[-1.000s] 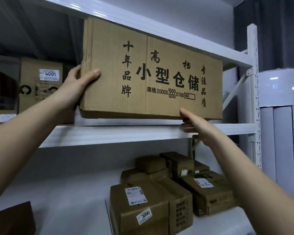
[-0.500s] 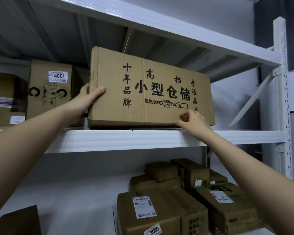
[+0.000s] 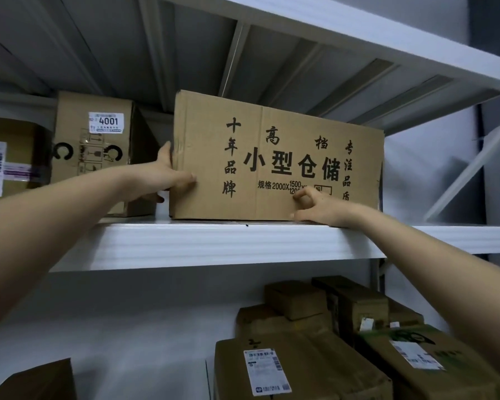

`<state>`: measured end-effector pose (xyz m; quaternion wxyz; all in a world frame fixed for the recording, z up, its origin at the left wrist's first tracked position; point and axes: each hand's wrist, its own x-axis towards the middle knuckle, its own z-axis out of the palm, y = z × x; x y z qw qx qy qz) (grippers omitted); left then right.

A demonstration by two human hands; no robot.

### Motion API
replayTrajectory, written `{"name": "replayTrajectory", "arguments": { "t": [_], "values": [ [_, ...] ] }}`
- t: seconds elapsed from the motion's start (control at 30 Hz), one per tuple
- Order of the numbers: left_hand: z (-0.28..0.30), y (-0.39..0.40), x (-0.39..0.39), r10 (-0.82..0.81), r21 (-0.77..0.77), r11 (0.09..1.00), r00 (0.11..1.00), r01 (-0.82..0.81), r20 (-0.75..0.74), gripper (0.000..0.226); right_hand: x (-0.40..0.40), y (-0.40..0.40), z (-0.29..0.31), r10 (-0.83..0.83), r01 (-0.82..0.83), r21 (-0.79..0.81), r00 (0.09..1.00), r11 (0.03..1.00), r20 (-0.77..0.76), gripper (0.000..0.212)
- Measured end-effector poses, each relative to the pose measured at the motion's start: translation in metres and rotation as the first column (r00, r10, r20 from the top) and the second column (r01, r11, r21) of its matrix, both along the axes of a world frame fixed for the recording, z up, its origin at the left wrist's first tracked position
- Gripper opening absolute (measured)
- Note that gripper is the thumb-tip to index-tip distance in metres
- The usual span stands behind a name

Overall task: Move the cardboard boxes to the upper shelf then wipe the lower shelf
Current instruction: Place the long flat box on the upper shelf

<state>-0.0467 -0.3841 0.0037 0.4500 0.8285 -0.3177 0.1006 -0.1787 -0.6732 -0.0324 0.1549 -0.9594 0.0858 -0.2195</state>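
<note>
Head cam: big printed box (image 3: 277, 160) is sitting on the upper shelf (image 3: 214, 243), bottom edge right along the shelf's front edge, towards the right half, printed face w/ large black characters looking straight at us. Left hand (image 3: 168, 180) is wrapping the box's left front corner, thumb lying across the printed face, fingers going round the side panel out of sight. Right hand (image 3: 321, 209) is sitting low on the front face near the bottom edge, right of centre, index finger and thumb curling into a small ring against the cardboard, heel of the hand down at the shelf's front edge; whether it's actually pinching anything, can't tell. Left of the big box, w/ a gap between, a taller box labelled 4001 (image 3: 94, 151) is standing further back on the same shelf, and another labelled box (image 3: 9, 157) is poking in at the shelf's left end. Below, on the lower shelf (image 3: 122, 342), a cluster of boxes (image 3: 324, 345) is piling up at the right side, smaller ones stacked behind, two w/ white shipping labels in front. One more dark box corner (image 3: 38, 382) is peeking in at that shelf's front-left corner.
</note>
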Motion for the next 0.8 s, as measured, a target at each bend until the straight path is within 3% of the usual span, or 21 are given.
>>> {"name": "replayTrajectory", "arguments": {
  "t": [0.1,0.17,0.2,0.23,0.27,0.3,0.33,0.43,0.5,0.57,0.63,0.7,0.8],
  "values": [
    [-0.001,-0.014,-0.011,0.199,-0.036,0.98,0.97,-0.196,0.139,0.109,0.008,-0.003,0.004,0.022,-0.023,-0.027,1.0,0.999,-0.021,0.063],
    [-0.004,-0.023,-0.015,0.34,-0.031,0.931,0.835,-0.363,0.433,0.118,0.014,-0.014,0.007,0.063,-0.063,0.032,0.998,0.998,-0.01,0.058],
    [-0.005,-0.027,-0.014,0.336,0.0,0.894,0.671,-0.447,0.662,0.12,0.017,-0.021,0.009,0.066,-0.067,0.073,0.998,0.995,0.018,0.054],
    [-0.006,-0.031,-0.011,0.245,0.032,0.851,0.452,-0.524,0.858,0.12,0.019,-0.03,0.012,0.046,-0.052,0.11,0.997,0.993,0.058,0.049],
    [-0.007,-0.033,-0.008,0.097,0.067,0.804,0.242,-0.59,0.965,0.118,0.021,-0.039,0.015,0.005,-0.021,0.143,0.994,0.989,0.11,0.047],
    [-0.005,-0.037,-0.005,-0.057,0.108,0.751,0.1,-0.651,0.993,0.114,0.023,-0.05,0.018,-0.053,0.021,0.174,0.983,0.985,0.177,0.048],
    [-0.003,-0.042,-0.001,-0.177,0.145,0.687,0.029,-0.712,0.984,0.11,0.025,-0.062,0.023,-0.126,0.076,0.201,0.96,0.977,0.25,0.052],
    [-0.005,-0.063,0.01,-0.293,0.207,0.586,0.033,-0.783,0.956,0.102,0.027,-0.096,0.037,-0.39,0.305,0.261,0.829,0.916,0.4,0.08],
    [-0.009,-0.072,0.018,-0.282,0.221,0.566,0.065,-0.794,0.957,0.099,0.027,-0.117,0.047,-0.493,0.391,0.314,0.778,0.865,0.39,0.097],
    [-0.01,-0.073,0.024,-0.247,0.228,0.546,0.106,-0.806,0.963,0.099,0.025,-0.136,0.054,-0.511,0.383,0.398,0.809,0.833,0.29,0.106],
    [-0.011,-0.073,0.03,-0.219,0.246,0.501,0.154,-0.83,0.964,0.099,0.023,-0.149,0.059,-0.427,0.317,0.48,0.893,0.818,0.139,0.108],
    [-0.012,-0.072,0.037,-0.224,0.278,0.437,0.195,-0.855,0.955,0.098,0.025,-0.154,0.061,-0.319,0.254,0.519,0.947,0.816,0.038,0.103],
    [-0.012,-0.072,0.046,-0.238,0.309,0.35,0.235,-0.884,0.943,0.097,0.038,-0.159,0.064,-0.264,0.223,0.505,0.964,0.834,0.012,0.088]
  ]
}}
